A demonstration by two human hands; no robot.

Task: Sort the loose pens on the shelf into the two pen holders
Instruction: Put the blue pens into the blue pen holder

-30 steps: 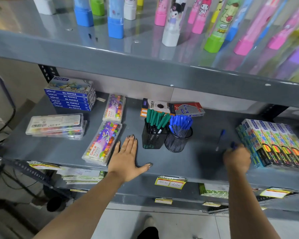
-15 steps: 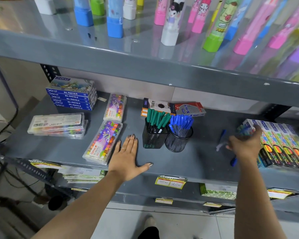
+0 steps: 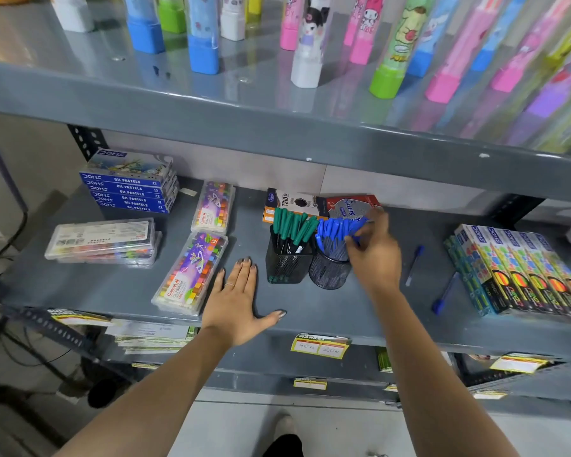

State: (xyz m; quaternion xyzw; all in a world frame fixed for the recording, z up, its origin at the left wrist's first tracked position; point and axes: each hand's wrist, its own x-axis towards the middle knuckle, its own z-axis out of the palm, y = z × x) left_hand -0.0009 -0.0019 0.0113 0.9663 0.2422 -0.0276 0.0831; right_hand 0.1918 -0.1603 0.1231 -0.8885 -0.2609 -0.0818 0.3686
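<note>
While the left hand [image 3: 236, 303] is lying flat and empty on the shelf [image 3: 360, 311], the right hand [image 3: 374, 255] is pinching a blue pen into the round holder [image 3: 328, 273] of blue pens; the square holder [image 3: 285, 265] is holding green ones, and two loose blue pens [image 3: 414, 265] are lying right of that hand.

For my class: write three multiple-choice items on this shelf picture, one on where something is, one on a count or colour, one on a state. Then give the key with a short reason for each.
1. Where does the round pen holder stand?
A. left of the square pen holder
B. right of the square pen holder
C. on the upper shelf

2. How many loose blue pens lie on the shelf?
A. none
B. two
C. five

3. What is the left hand doing?
A. lying flat on the shelf
B. gripping a green pen
C. lifting a pastel box

Key: B, the round mesh one is on the right, holding the blue pens. B, one loose pen and another lie right of the right hand. A, its palm is down with fingers spread.
</note>
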